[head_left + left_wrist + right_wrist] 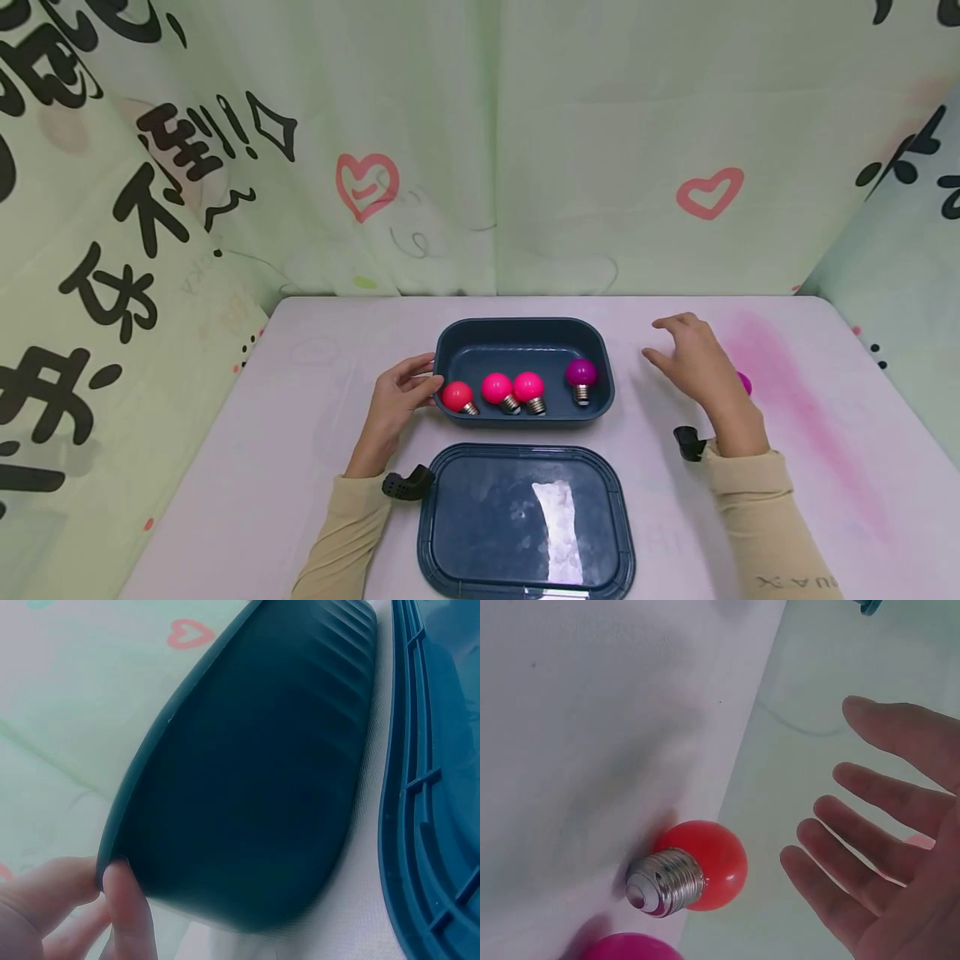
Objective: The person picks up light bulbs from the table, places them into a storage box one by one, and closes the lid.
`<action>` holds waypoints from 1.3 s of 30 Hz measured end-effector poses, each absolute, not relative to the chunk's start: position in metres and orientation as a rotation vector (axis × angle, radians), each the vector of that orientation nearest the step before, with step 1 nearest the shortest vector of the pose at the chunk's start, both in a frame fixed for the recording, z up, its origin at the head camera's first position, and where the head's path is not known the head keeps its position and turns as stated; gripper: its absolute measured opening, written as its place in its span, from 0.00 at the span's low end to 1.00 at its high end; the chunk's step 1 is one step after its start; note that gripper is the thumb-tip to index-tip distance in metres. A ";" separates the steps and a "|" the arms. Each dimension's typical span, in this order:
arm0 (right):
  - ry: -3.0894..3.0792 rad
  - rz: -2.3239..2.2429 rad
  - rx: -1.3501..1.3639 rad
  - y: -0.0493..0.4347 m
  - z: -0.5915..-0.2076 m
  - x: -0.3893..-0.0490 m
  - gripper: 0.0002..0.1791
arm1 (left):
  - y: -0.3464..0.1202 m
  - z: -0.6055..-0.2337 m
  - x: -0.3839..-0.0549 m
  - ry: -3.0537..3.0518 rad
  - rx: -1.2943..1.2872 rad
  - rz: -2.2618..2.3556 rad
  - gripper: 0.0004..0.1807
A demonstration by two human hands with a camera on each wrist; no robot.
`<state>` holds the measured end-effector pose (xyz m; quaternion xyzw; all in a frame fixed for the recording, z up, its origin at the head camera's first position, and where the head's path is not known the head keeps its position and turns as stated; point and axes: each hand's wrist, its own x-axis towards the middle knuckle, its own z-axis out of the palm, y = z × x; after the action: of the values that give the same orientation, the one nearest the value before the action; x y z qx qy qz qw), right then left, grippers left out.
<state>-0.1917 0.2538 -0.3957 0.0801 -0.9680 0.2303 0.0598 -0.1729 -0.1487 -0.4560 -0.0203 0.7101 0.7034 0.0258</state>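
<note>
On a pink-smudged table (832,521) by green cloth (570,100), the left hand (396,407) grips a box (517,350), right hand (696,358) spread.

The left hand (396,402) grips a dark blue box (502,352) holding four bulbs (528,386).

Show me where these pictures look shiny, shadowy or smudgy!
Head view: a bright white patch of glare shines on the dark blue lid; left wrist view: the dark blue container has its outer wall in deep shade, and its bottom edge looks blurry; right wrist view: the red light bulb has a gleaming metal screw base, and soft, fuzzy shadows fall on the table.
</note>
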 end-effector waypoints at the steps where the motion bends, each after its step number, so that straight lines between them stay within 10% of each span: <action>1: -2.935 0.696 0.230 0.255 -0.396 -0.192 0.26 | -0.149 -0.456 -0.173 2.194 -0.063 2.175 0.25; 39: -3.069 0.599 0.079 0.286 -0.413 -0.200 0.25 | -0.147 -0.457 -0.173 2.220 -0.075 2.170 0.24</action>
<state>-0.1997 0.2856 -0.4127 0.0254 -0.9811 0.1915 0.0069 -0.1733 -0.1470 -0.4569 -0.0241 0.7147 0.6988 0.0181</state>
